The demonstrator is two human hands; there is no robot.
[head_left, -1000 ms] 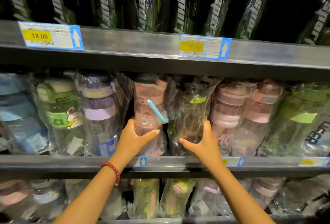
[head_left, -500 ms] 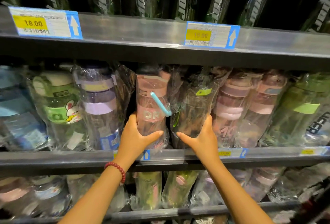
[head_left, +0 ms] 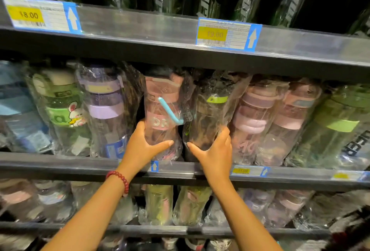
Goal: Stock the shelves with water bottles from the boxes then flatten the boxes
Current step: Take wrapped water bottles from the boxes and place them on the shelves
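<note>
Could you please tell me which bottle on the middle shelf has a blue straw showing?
The pink bottle gripped by the left hand; no neighbouring bottle shows a straw.

Grey metal shelf rails (head_left: 140,22) carry yellow-and-blue price tags (head_left: 228,34) under dim store light.

Two hands (head_left: 140,146), three shelves (head_left: 160,30), five price tags (head_left: 228,34).

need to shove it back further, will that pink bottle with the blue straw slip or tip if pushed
The pink bottle sits in a loose, shiny plastic bag, so the left hand may slide on the wrap. It looks empty, so probably light. It is tall and upright, so pushing low seems safer against tipping.
</note>
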